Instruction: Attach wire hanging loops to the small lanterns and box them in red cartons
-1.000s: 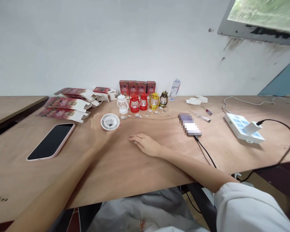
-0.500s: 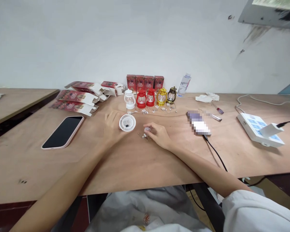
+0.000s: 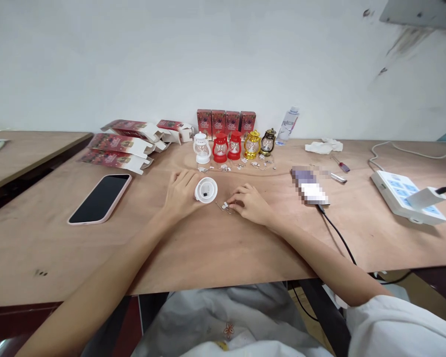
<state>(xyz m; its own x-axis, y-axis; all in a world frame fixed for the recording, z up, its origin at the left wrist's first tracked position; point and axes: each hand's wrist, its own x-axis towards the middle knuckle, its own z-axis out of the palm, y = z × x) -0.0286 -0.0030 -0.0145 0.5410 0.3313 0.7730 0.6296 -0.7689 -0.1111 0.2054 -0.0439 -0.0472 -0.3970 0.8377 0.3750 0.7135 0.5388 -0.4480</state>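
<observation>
My left hand (image 3: 181,192) is closed round a white lantern (image 3: 211,184), its open round underside facing me. A small dark part shows inside the hollow; the hand hides the rest. Just to the right, my right hand (image 3: 250,202) has its fingers bent and its thumb and fingertips brought together at a little pile of small metal and white parts (image 3: 225,206) on the table. What lies between those fingertips is too small to make out. Behind the hands stand another white lantern (image 3: 202,149), two red lanterns (image 3: 220,149), a gold lantern (image 3: 251,147) and a dark bronze lantern (image 3: 267,144).
Four-sided red boxes (image 3: 218,121) stand by the wall, and opened boxes (image 3: 115,144) lie at left. A phone (image 3: 100,199) lies left. Rightward are a bottle (image 3: 288,126), tissue (image 3: 323,146), screwdriver (image 3: 344,167), a partly blurred phone (image 3: 308,186) and a power strip (image 3: 405,198).
The small pale piece seen in my right fingertips no longer shows there; those fingers are now lower, at the small parts. The white lantern's hollow shows less pale material inside.
</observation>
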